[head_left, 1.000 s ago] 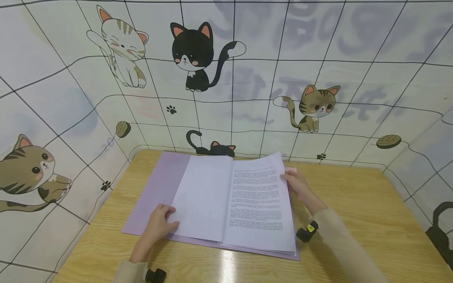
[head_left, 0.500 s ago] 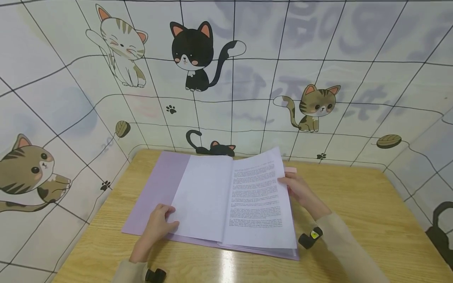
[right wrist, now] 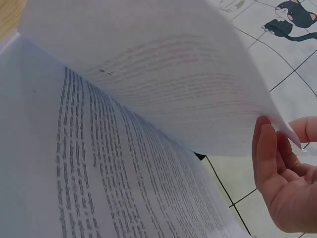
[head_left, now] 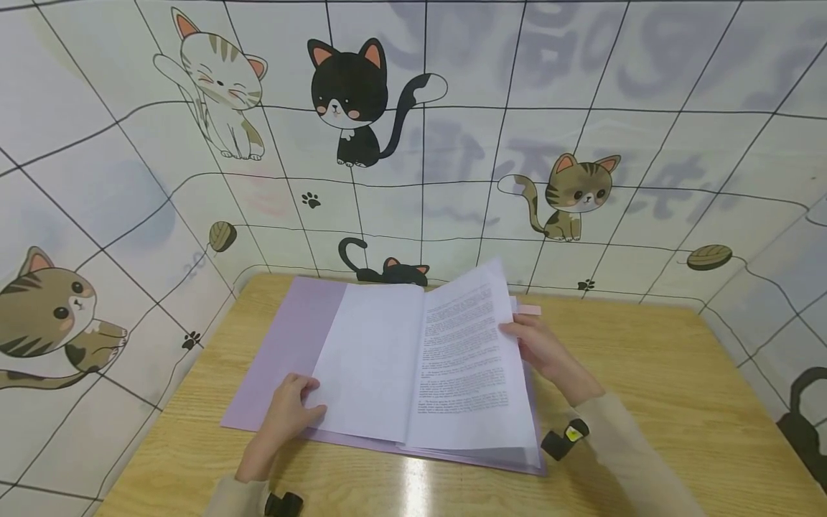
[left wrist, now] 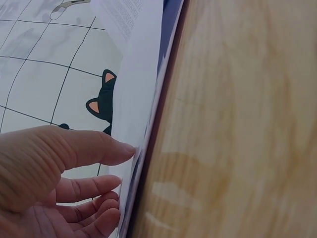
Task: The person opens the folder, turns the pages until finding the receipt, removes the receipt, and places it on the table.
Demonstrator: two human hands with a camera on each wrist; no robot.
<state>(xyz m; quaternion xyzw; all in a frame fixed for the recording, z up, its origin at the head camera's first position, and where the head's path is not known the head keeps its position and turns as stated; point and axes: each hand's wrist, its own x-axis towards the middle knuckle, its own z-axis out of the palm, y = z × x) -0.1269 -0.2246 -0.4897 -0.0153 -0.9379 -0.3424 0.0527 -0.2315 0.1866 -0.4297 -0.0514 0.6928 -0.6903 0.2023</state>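
Note:
An open folder of papers with a purple cover (head_left: 293, 330) lies on the wooden table. Its left side shows a blank white page (head_left: 368, 359). On the right, a printed page (head_left: 461, 352) is lifted and curved at its outer edge, pinched between the thumb and fingers of my right hand (head_left: 545, 352). Beneath that raised page, the right wrist view shows another printed sheet (right wrist: 114, 173). My left hand (head_left: 291, 409) rests at the lower left of the blank page, thumb and fingertips against the paper. A pink tab (head_left: 529, 310) sticks out beyond the right edge.
The wooden table (head_left: 652, 373) extends to both sides of the folder. Behind it rises a wall (head_left: 465, 158) with a grid and cartoon cats. A black wrist camera (head_left: 563, 439) sits by my right sleeve, another (head_left: 284, 504) by my left.
My right hand has gripped the printed page's edge and raised it, shifting slightly left and down, so the page now curves up and more of the pink tab shows. The left hand stays put.

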